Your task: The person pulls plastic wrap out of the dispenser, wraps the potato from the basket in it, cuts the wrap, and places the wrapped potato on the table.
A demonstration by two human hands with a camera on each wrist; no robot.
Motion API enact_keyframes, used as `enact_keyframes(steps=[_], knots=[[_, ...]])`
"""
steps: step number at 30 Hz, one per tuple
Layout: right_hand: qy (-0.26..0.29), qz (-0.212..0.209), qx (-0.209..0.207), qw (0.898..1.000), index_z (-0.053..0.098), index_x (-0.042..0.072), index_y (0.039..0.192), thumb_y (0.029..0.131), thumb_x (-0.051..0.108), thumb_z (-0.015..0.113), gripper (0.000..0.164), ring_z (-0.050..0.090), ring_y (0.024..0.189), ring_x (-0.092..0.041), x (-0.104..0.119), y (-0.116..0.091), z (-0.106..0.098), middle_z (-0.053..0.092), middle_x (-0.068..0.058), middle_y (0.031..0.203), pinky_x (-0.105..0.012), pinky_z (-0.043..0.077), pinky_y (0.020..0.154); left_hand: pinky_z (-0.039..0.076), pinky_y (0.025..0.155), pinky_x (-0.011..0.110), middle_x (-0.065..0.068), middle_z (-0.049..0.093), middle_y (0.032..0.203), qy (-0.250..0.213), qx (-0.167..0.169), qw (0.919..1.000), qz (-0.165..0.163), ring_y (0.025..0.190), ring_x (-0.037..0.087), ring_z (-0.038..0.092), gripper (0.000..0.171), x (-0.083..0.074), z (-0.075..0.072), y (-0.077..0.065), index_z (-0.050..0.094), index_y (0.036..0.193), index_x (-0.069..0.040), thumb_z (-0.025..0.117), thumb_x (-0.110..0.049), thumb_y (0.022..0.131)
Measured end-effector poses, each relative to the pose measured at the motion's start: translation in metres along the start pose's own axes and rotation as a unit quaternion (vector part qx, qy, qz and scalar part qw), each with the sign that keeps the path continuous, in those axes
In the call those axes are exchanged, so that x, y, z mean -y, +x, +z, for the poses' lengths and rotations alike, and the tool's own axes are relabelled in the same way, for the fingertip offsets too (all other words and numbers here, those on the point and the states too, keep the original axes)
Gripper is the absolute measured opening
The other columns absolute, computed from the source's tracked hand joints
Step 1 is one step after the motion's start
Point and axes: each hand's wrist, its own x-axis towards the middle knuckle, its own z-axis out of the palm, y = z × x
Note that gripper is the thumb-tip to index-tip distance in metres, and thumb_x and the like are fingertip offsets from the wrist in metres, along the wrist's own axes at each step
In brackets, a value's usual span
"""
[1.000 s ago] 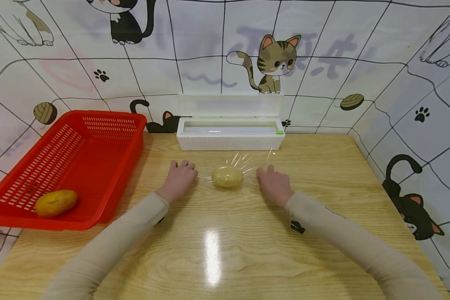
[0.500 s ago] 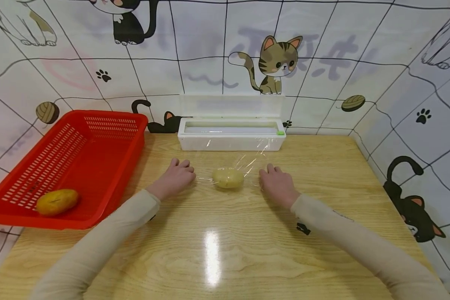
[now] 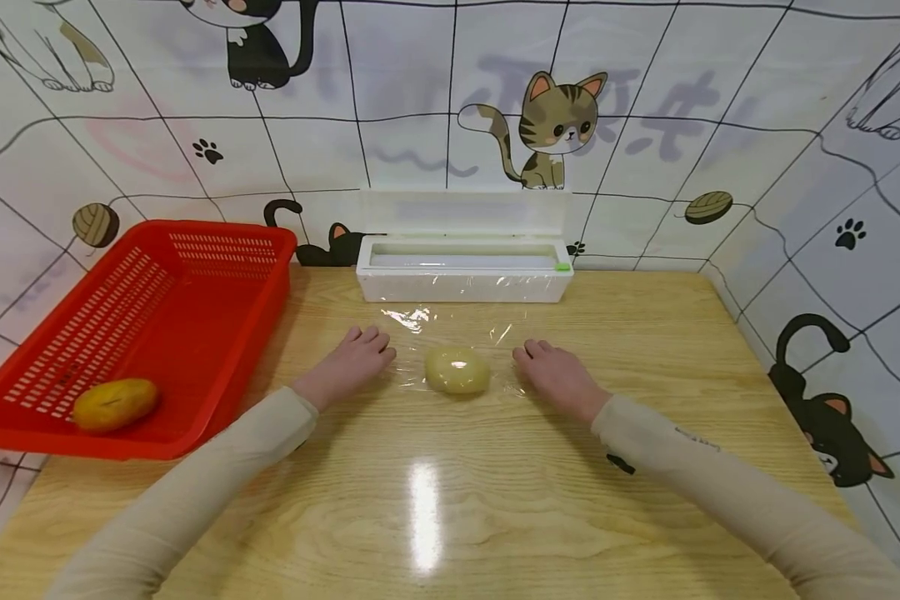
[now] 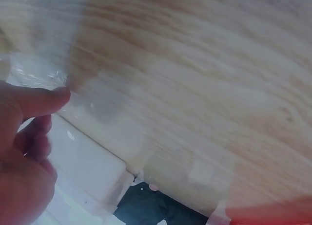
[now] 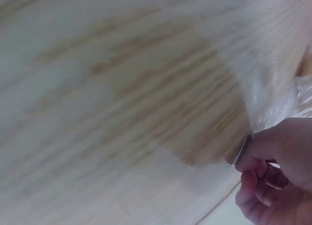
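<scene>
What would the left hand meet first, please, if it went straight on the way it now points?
Beyond the clear film it seems to pinch, the left hand would probably first meet the front of the white box, though its height is hard to judge.

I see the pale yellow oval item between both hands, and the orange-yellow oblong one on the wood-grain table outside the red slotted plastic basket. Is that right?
Not quite: in the head view, the orange-yellow oblong item lies inside the red slotted plastic basket. The pale yellow oval item is between left hand and right hand.
</scene>
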Motion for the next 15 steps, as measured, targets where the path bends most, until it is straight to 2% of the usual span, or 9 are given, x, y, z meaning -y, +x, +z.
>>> enact_keyframes(steps=[3, 6, 9, 12, 15], knots=[[0.003, -0.016, 0.019, 1.0, 0.049, -0.002, 0.093, 0.086, -0.012, 0.057, 0.015, 0.049, 0.073, -0.026, -0.002, -0.001, 0.0, 0.046, -0.01, 0.084, -0.036, 0.049, 0.055, 0.038, 0.073, 0.037, 0.007, 0.052, 0.087, -0.013, 0.002, 0.9999, 0.01, 0.083, 0.026, 0.046, 0.012, -0.001, 0.001, 0.0, 0.061, 0.092, -0.003, 0.066, 0.004, 0.084], [0.019, -0.012, 0.046, 0.999, 0.049, 0.0, 0.095, 0.087, -0.01, 0.057, 0.014, 0.05, 0.071, -0.026, -0.004, -0.002, -0.002, 0.046, -0.009, 0.082, -0.036, 0.049, 0.056, 0.042, 0.073, 0.036, 0.008, 0.055, 0.085, -0.026, 0.011, 0.9995, 0.011, 0.082, 0.026, 0.051, 0.011, -0.002, 0.0, -0.001, 0.06, 0.091, -0.003, 0.066, 0.004, 0.084], [0.027, -0.004, 0.085, 0.996, 0.05, 0.003, 0.097, 0.089, -0.005, 0.057, 0.013, 0.051, 0.068, -0.025, -0.003, -0.001, -0.007, 0.047, -0.007, 0.079, -0.037, 0.048, 0.053, 0.044, 0.071, 0.037, 0.008, 0.057, 0.084, -0.021, 0.022, 0.9995, 0.012, 0.078, 0.026, 0.053, 0.011, -0.005, 0.0, -0.002, 0.059, 0.092, -0.004, 0.064, 0.004, 0.086], [-0.006, -0.007, 0.119, 0.993, 0.05, 0.004, 0.096, 0.09, -0.003, 0.057, 0.012, 0.053, 0.064, -0.025, 0.001, 0.003, -0.014, 0.05, -0.009, 0.077, -0.037, 0.048, 0.051, 0.045, 0.069, 0.036, 0.009, 0.058, 0.079, 0.001, 0.028, 0.9995, 0.012, 0.073, 0.026, 0.054, 0.011, -0.01, 0.0, 0.0, 0.057, 0.091, -0.005, 0.062, 0.003, 0.086], [-0.056, -0.022, 0.13, 0.99, 0.051, 0.004, 0.09, 0.089, -0.001, 0.06, 0.011, 0.055, 0.059, -0.024, 0.008, 0.009, -0.021, 0.053, -0.01, 0.073, -0.036, 0.048, 0.047, 0.045, 0.066, 0.035, 0.009, 0.059, 0.075, 0.025, 0.033, 0.9991, 0.006, 0.069, 0.026, 0.057, 0.009, -0.015, 0.0, 0.004, 0.056, 0.089, -0.006, 0.062, 0.001, 0.087]])
